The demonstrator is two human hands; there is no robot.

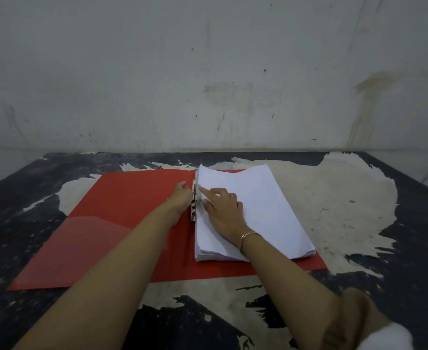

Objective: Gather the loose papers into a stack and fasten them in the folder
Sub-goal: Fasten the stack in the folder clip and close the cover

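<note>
Paper stack point(255, 210) floppy, slippery; pin it beside clip point(194, 198), centre frame. Right hand point(223, 208) presses it, fingers straight; left hand point(181, 195) at clip, grip unclear.

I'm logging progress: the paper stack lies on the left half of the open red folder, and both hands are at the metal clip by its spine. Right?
Not quite: the head view shows the paper stack on the right half of the open red folder, not the left. The left hand and right hand are indeed at the metal clip by its spine.
</note>
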